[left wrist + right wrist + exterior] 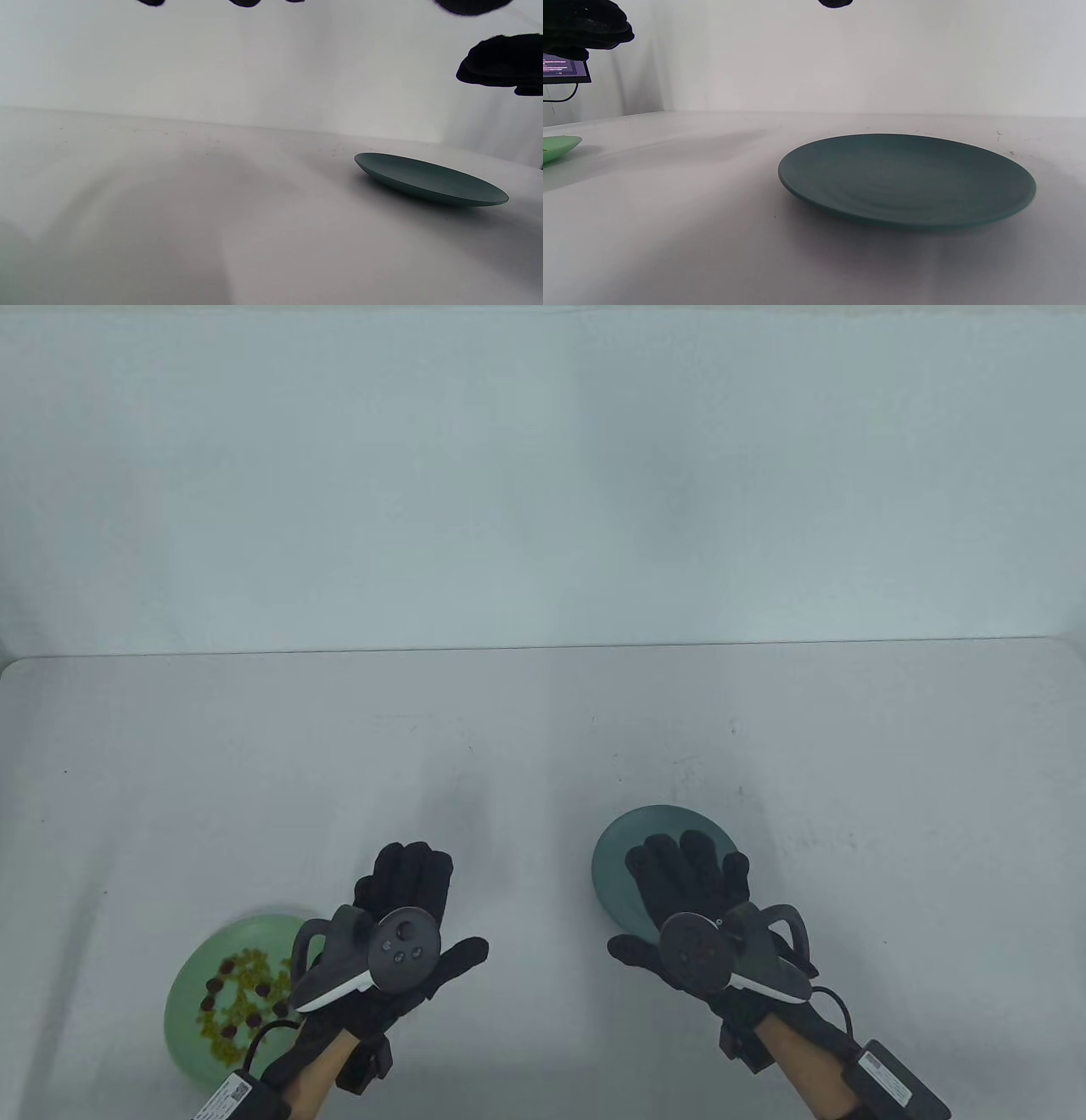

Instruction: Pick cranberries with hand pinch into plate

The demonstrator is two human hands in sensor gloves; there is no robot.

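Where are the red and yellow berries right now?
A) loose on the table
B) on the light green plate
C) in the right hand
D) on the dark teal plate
B: the berries lie on the light green plate; the dark teal plate is bare.

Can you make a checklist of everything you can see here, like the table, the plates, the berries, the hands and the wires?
Surface: white table, with small dark specks.
Job's things: green plate at near left holds dark red cranberries mixed with yellowish bits; teal plate at near right is empty.
Clutter: nothing seen.
Grippers: left hand spread open, holding nothing, beside the green plate; right hand spread open over the teal plate, holding nothing.
Cables: a black wire at the left wrist, another at the right wrist.
Surroundings: plain white wall; a lit screen at the left edge of the right wrist view.
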